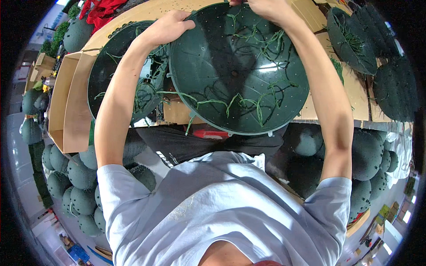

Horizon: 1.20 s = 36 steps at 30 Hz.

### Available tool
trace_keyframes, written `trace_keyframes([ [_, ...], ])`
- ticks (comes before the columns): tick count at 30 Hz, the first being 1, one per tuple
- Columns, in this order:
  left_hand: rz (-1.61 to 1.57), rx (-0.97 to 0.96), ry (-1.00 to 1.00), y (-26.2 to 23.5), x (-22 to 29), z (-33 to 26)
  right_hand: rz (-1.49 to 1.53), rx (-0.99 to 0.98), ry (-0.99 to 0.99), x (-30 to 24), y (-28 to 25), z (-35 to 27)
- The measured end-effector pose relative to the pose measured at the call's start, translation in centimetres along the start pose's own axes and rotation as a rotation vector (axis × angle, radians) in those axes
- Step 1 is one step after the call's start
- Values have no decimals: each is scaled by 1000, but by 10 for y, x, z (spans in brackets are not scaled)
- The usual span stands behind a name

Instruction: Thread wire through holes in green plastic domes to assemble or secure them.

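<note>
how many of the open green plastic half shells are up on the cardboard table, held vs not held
Held dark green perforated plastic half shell, gripped by left hand and right hand: 1
Dark green half shell lying beside it on the left: 1
Dark green half shell with grass strands at upper right: 1
Total: 3

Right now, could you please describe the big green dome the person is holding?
The green dome is a dark, glossy plastic-looking half-shell, hollow side facing the camera, dotted with small holes; thin green strands poke through. Small tabs line its rim. It is tilted over the cardboard-topped table, with the left hand and right hand on its upper rim.
</note>
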<state>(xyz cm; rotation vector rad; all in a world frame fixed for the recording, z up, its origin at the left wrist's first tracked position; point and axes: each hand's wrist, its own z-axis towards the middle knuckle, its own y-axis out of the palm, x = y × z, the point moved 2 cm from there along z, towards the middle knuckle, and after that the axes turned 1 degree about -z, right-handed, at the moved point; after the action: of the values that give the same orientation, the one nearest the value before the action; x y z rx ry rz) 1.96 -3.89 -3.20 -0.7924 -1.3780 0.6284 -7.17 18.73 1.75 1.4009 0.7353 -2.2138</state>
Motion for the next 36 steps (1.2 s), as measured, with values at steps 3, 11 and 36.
trace_keyframes([
  [3, -69, 54, 4, 7, -5, 2, -375, -79, -106, 12, -11, 3],
  [11, -101, -6, -84, 5, -16, 2, -734, -245, -16, 15, 31, -38],
  [36, -13, 23, -58, 4, -8, -1, -1129, -94, -133, 53, 72, -46],
])
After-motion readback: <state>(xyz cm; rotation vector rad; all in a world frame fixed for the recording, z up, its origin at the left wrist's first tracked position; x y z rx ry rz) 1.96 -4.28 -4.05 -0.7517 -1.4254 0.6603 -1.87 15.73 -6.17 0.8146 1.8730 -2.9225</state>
